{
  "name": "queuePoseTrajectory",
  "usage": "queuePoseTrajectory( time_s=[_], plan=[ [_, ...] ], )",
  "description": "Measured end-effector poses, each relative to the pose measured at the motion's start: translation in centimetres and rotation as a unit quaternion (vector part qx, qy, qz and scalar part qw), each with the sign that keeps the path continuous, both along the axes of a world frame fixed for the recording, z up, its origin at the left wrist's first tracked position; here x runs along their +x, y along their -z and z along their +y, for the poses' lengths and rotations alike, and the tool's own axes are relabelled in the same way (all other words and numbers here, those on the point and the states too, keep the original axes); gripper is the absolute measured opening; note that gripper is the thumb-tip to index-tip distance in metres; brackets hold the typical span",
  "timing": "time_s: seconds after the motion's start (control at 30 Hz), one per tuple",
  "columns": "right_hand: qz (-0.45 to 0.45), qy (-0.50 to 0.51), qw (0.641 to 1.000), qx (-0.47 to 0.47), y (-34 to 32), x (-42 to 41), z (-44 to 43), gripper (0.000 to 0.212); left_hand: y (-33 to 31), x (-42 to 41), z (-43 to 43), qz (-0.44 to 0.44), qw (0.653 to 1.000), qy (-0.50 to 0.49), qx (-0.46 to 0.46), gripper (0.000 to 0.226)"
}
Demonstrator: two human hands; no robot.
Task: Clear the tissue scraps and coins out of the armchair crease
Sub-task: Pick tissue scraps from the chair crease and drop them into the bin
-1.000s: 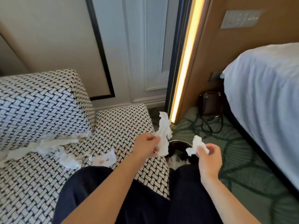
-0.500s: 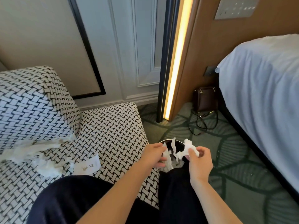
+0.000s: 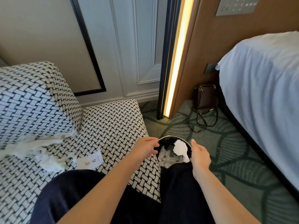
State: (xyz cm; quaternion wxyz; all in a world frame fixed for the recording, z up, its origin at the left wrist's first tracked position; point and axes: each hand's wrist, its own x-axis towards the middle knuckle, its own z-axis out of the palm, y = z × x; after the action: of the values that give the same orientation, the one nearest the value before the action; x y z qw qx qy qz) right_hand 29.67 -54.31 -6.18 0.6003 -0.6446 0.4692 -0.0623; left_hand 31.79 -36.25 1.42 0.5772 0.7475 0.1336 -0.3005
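A long torn tissue strip (image 3: 40, 143) lies in the armchair (image 3: 113, 120) crease, its long axis running along the fold from the seat's back corner down toward the left. A crumpled scrap (image 3: 51, 160) sits just beside it. Over the black waste bin (image 3: 168, 138), the left hand (image 3: 145, 147) hovers with fingers relaxed and slightly spread. The right hand (image 3: 200, 154) has straight, loosely spread fingers, holding nothing. A white tissue wad (image 3: 180, 148) is between the hands.

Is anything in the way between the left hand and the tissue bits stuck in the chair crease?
Nothing visible. Between the left hand and the tissue scraps there is only bare seat cushion. A small card lies flat beside them.
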Motion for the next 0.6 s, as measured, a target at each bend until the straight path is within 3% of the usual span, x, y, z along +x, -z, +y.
queuePoseTrajectory(
  time_s=[0.13,0.37,0.6],
  plan=[
    [-0.014,-0.039,0.999,-0.011,-0.5,-0.9,-0.2,0.044,-0.2,-0.3,0.7,0.0,1.0,-0.006,-0.001,0.029],
    [-0.071,-0.121,0.985,-0.106,-2.3,-1.9,2.1,0.018,-1.9,-1.2,2.1,-0.025,1.0,0.0,0.008,0.028],
    [-0.105,-0.198,0.963,-0.152,-3.8,-2.2,6.1,0.021,-4.4,-2.2,5.5,-0.063,0.998,-0.007,0.011,0.027]
  ],
)
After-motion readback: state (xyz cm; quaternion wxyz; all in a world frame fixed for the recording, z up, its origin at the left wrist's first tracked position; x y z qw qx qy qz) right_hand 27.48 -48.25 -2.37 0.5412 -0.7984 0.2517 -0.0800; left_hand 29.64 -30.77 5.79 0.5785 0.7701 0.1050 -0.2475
